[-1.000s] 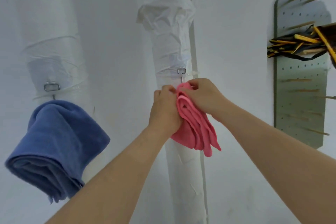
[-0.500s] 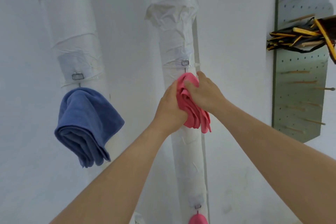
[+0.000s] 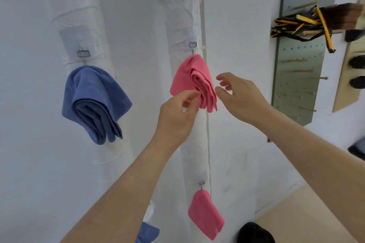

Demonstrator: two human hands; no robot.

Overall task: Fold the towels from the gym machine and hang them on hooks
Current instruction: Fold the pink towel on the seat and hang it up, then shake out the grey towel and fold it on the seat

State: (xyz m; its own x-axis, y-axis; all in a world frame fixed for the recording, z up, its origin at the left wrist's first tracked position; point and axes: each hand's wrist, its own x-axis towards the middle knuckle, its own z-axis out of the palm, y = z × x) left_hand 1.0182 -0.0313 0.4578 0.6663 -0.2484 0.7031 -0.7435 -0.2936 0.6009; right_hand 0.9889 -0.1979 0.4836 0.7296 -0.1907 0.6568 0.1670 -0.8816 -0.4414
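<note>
Both hands have come off the folded pink terry towel (image 3: 192,79) that they were pressing against the white wrapped pillar (image 3: 195,144) half a second ago. It now hangs by its top from the small metal hook (image 3: 193,44). The right hand (image 3: 239,96) sits just beside the towel's right edge, its grip wide, fingers spread and holding nothing. The left hand (image 3: 177,116) is at the lower left edge with fingers curled; I cannot tell whether its grip pinches a fold or only brushes it. The task looks well along: a folded blue terry towel (image 3: 92,102) hangs on the neighbouring pillar, a second pink folded towel (image 3: 205,215) hangs from a lower hook, and a blue cloth corner (image 3: 148,232) shows at the bottom edge. Whether more towels wait is out of view. The upper pink towel drapes in loose layers, fanned slightly at its lower edges
</note>
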